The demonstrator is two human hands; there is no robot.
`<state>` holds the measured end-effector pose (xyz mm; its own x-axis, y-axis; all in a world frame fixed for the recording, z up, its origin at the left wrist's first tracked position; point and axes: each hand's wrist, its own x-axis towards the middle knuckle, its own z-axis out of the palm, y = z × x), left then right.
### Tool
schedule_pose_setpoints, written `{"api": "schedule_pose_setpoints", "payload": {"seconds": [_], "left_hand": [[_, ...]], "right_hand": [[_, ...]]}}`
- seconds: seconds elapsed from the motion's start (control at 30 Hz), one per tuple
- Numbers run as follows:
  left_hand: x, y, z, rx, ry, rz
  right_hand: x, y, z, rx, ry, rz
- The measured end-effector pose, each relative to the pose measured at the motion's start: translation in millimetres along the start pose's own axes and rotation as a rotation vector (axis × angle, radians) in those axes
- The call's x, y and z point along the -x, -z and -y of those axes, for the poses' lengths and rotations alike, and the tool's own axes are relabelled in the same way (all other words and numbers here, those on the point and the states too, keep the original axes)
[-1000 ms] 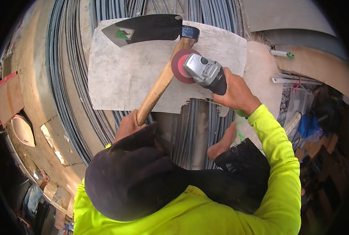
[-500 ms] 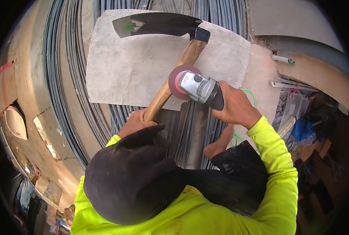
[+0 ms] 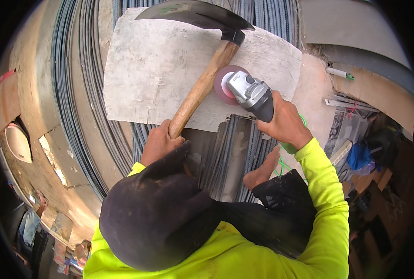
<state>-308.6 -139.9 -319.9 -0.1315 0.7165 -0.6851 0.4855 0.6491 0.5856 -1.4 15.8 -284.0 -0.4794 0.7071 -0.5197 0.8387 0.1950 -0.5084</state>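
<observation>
Hoe (image 3: 202,14): we're clenching handle (image 3: 202,88) end, left hand (image 3: 160,144) closed; right hand (image 3: 286,120) wrapping grinder (image 3: 252,90), disc (image 3: 220,89) just beside handle. Imo we're best going light, angling disc shallow.

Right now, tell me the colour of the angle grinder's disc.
The disc is dull reddish-purple, paler toward its middle; the head view shows it best.

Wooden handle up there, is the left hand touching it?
Touching: the head view shows the left hand closed around the wooden handle at its lower end.

Grinder (image 3: 251,89) in right fingers (image 3: 278,102), beside wooden handle (image 3: 202,89)
</observation>
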Motion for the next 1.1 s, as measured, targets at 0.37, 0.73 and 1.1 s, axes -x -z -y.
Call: {"api": "schedule_pose_setpoints", "payload": {"seconds": [0.37,0.73,1.1], "left_hand": [[-28,-17,25,-0.210,-0.120,-0.187],[-26,-18,21,-0.389,-0.034,-0.216],[-25,-34,19,-0.419,-0.099,-0.273]], "right_hand": [[-36,-13,12,0.020,0.131,0.044],[-50,-4,9,0.076,0.046,0.059],[-61,-11,7,0.029,-0.019,-0.123]]}}
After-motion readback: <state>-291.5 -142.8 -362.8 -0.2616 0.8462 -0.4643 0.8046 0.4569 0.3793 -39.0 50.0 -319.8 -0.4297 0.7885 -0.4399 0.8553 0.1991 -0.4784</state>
